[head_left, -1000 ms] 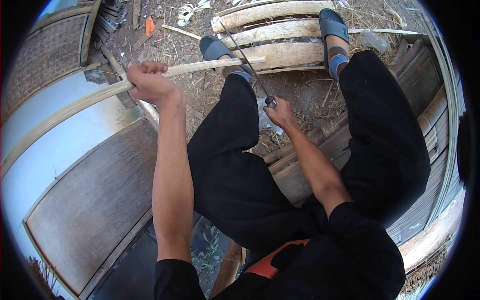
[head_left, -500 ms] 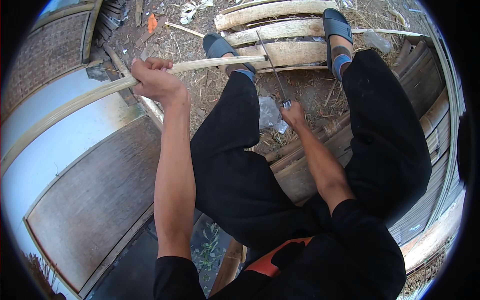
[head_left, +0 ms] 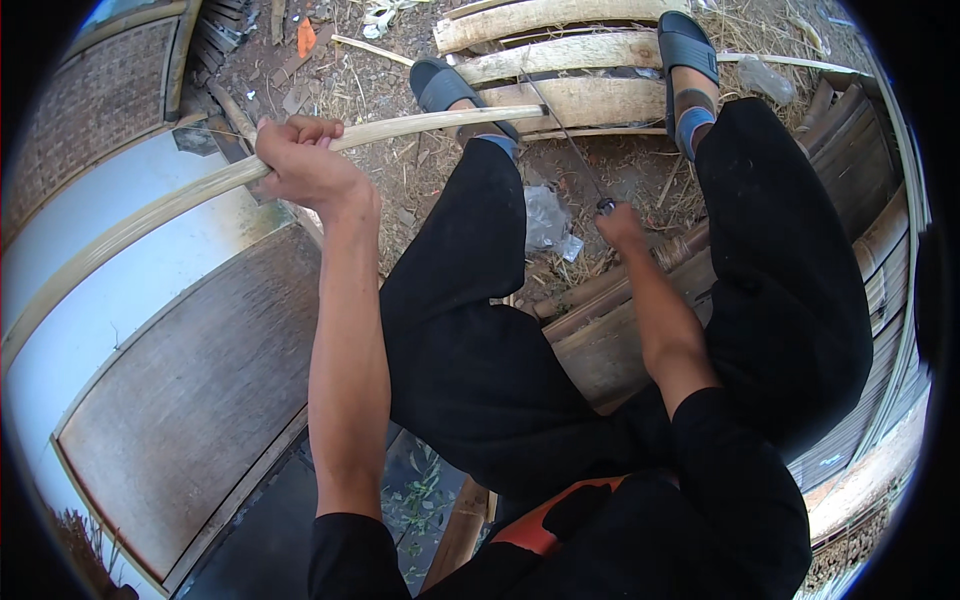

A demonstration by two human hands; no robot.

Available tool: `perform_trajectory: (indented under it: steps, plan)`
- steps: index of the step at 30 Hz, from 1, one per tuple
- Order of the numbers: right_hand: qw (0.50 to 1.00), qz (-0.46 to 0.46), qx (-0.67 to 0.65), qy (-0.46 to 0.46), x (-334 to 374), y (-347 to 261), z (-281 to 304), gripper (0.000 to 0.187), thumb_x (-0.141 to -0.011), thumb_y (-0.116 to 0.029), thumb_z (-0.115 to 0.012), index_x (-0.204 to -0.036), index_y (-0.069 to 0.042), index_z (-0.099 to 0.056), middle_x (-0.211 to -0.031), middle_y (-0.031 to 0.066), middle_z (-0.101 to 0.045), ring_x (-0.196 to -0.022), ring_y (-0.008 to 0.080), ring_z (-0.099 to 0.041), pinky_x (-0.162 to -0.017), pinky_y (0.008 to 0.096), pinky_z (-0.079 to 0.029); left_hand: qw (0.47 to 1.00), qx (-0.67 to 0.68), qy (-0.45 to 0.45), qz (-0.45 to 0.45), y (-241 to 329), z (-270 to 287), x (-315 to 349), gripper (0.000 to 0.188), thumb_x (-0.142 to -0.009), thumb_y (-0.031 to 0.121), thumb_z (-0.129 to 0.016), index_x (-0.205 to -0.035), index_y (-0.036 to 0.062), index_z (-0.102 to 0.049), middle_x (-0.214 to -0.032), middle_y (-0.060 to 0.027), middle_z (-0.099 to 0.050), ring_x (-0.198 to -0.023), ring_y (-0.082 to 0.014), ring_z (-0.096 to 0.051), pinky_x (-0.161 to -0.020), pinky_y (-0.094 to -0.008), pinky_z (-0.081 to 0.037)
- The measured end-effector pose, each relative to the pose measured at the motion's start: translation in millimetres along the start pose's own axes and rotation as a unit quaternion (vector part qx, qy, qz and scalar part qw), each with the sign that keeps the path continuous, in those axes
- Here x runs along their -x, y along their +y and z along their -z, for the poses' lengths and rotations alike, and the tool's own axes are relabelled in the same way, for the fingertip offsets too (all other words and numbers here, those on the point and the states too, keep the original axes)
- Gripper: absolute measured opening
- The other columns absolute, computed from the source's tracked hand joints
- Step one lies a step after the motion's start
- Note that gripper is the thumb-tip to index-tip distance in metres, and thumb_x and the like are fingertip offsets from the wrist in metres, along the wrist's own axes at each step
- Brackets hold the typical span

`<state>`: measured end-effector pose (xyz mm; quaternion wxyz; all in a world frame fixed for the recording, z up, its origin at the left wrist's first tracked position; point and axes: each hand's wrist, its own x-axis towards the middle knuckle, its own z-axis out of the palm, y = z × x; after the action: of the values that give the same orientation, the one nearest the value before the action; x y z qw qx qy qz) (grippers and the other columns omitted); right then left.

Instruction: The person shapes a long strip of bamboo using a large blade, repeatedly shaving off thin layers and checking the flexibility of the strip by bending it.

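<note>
My left hand (head_left: 300, 165) is closed around a long pale bamboo strip (head_left: 420, 122) that runs from the lower left up past my left knee to my left foot. A thin dark blade (head_left: 560, 130) points up and away from my right hand (head_left: 622, 225), which grips its handle between my knees. The blade's tip lies near the strip's far end, above the split logs. I sit with both legs in black trousers and my feet in dark blue sandals (head_left: 445, 88).
Several pale split logs (head_left: 570, 55) lie under my feet on dirt strewn with straw. A white and brown panel (head_left: 150, 330) stands at my left. Wooden planks (head_left: 600, 340) and bamboo poles (head_left: 880, 240) are at my right. A crumpled plastic scrap (head_left: 545, 220) lies between my legs.
My right hand with the blade has moved right and slightly away between my knees. My left hand keeps hold of the strip, shifted a little left.
</note>
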<state>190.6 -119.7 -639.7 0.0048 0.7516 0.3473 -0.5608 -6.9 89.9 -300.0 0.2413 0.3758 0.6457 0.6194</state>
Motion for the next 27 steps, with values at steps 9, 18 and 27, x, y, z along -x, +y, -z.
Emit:
perform_trajectory:
  steps: [9,18,27]
  plan:
    - [0.980,-0.024,-0.171,-0.101,-1,9,-37,0.032,-0.073,-0.027,-0.068,-0.084,0.003,-0.066,-0.074,0.0162,-0.068,-0.063,0.0280,-0.067,-0.061,0.0401,-0.054,0.998,0.038,0.042,0.011,2,-9,-5,0.035,-0.095,0.025,-0.045,-0.067,0.0098,-0.032,-0.058,-0.0026,-0.036,-0.053,-0.0145,-0.036,-0.054,-0.0325,-0.036]
    - [0.970,0.078,-0.229,-0.033,-1,-13,-4,0.029,-0.076,-0.028,-0.069,-0.086,-0.001,-0.065,-0.066,0.0108,-0.064,-0.053,0.0207,-0.061,-0.053,0.0382,-0.049,0.998,0.044,0.034,0.032,-4,8,-17,0.052,-0.099,0.058,-0.026,-0.076,0.0114,-0.030,-0.067,-0.0011,-0.033,-0.059,-0.0142,-0.034,-0.058,-0.0292,-0.038]
    - [0.979,0.115,-0.168,0.016,-16,5,7,0.028,-0.073,-0.025,-0.072,-0.089,-0.003,-0.066,-0.073,0.0115,-0.068,-0.058,0.0224,-0.064,-0.061,0.0384,-0.052,1.000,0.022,-0.018,-0.002,-1,-7,-12,0.069,-0.095,0.071,-0.015,-0.091,0.0081,-0.043,-0.075,-0.0013,-0.038,-0.068,-0.0118,-0.038,-0.065,-0.0266,-0.040]
